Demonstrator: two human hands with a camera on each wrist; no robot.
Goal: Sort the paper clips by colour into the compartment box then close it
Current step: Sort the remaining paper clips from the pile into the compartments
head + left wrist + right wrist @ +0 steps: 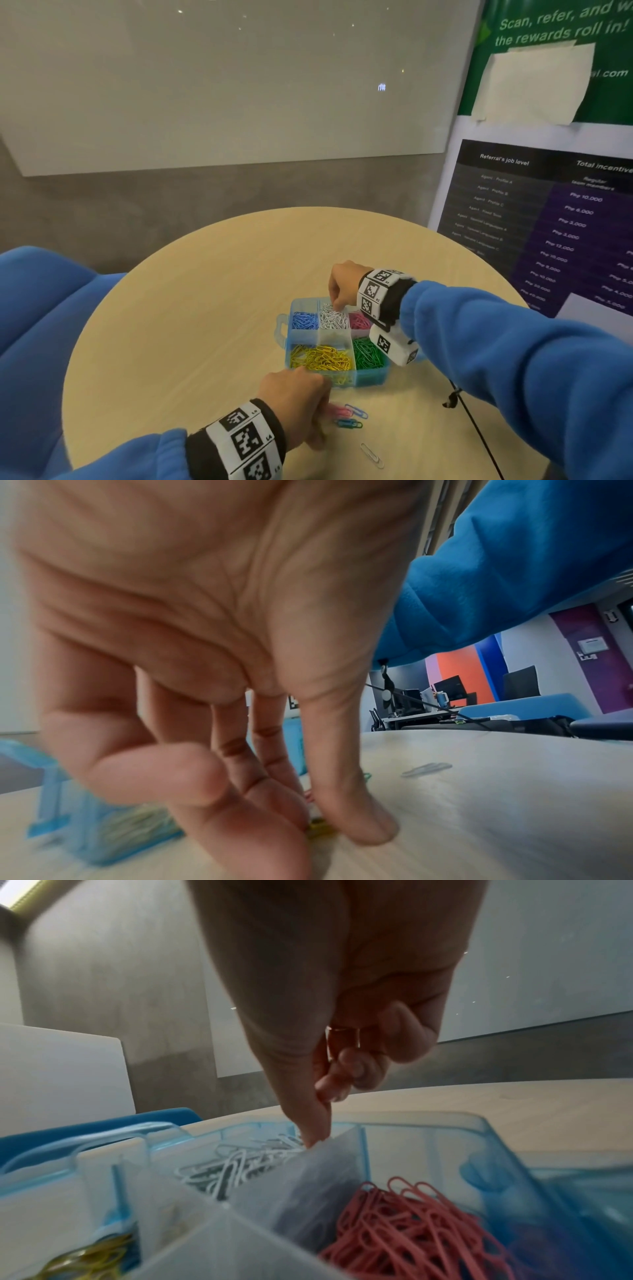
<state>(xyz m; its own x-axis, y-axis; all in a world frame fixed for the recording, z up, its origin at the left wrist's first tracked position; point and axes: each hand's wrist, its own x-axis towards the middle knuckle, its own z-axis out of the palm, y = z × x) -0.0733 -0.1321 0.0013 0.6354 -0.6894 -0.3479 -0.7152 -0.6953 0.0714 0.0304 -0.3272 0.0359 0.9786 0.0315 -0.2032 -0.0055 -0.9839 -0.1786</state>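
Box [337,342] sits open mid-table [191,308], lid not seen, so both hands can drop clips in: blue, white, pink in far row, yellow and green near.

Right hand [344,284] hangs over white cell [240,1161], fingers curled, thumb tip down at the divider; looks like dropping a white clip, but whether it holds one I cannot tell.

Left hand [296,399] presses fingertips [363,823] on a yellow clip [320,829] just near of box, likely to pinch it up.

Loose clips [349,416] stay right of it, pink, blue, green; a white clip [371,455] lies nearer.

Round wood table, blue chair [44,308] left, whiteboard [222,78] far, poster [555,205] right.
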